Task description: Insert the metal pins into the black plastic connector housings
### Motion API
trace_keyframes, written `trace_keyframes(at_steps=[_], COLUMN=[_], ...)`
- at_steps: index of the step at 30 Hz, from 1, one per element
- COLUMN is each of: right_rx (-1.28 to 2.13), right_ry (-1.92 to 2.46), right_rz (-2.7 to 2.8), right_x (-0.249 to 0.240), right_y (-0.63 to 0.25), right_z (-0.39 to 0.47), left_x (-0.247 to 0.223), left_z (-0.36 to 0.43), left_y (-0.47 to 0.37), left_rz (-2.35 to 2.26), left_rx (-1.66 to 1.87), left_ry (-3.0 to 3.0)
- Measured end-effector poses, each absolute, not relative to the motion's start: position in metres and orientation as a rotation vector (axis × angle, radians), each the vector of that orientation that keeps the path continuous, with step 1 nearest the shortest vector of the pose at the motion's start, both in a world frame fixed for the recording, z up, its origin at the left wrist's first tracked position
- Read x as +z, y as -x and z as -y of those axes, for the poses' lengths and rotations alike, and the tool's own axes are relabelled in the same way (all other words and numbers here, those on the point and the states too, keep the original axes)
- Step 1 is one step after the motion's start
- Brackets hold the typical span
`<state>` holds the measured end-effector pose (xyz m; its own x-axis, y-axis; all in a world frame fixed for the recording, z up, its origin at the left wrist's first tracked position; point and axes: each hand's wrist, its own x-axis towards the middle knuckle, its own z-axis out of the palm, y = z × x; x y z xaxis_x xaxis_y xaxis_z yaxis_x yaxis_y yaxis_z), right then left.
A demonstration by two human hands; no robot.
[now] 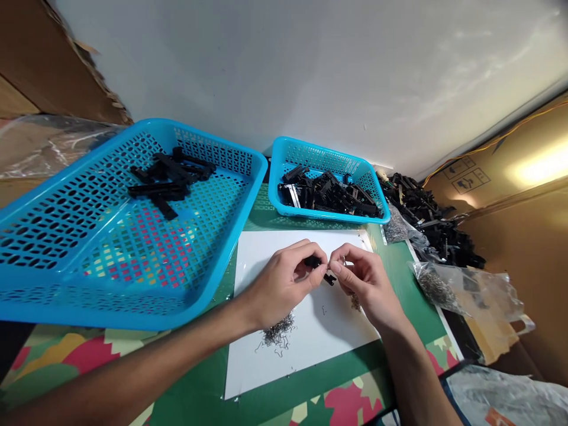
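Observation:
Over a white sheet [248, 355], my left hand [288, 272] is closed around a small black plastic part [329, 278], whose notched end sticks out below the fingers. My right hand [364, 275] meets it, thumb and forefinger pinched at the part; whatever tiny piece lies between those fingertips is too small to make out. A pile of thin bent metal wire pieces [277, 334] lies beneath my left wrist. Partly covered by my right hand is a little heap of brass-coloured pieces [355, 302]. One loose wire piece [323, 309] rests on the sheet between them.
A large blue basket [213, 278] on the left holds several black parts [171, 177]. Behind the sheet, a smaller blue basket [328, 218] is fuller of them. More black parts [448, 236] and a plastic bag of metal pieces [437, 290] lie at right, beside cardboard [510, 248].

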<state>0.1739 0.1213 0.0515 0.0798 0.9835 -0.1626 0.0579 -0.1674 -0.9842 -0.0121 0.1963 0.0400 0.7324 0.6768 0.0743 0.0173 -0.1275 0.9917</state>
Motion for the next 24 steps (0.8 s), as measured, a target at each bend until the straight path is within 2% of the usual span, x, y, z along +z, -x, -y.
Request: trace_keyframes(at_steps=[10,18,24], right_rx=[1.086,1.312,1.193], right_ry=[1.481,1.452,1.461], right_rz=[1.17,1.132,1.016], right_x=[0.056,0.054,0.049], right_y=[-0.169,-0.18,-0.192], right_z=[-0.123,-0.124,-0.122], left_x=[0.038,0.034,0.032], left_z=[-0.198,-0.203,-0.201], left_y=[0.012,0.008,0.01], left_rz=[-0.579,-0.647,-0.67], left_rx=[0.603,0.661,0.595], left_ry=[-1.661,-1.682,-1.768])
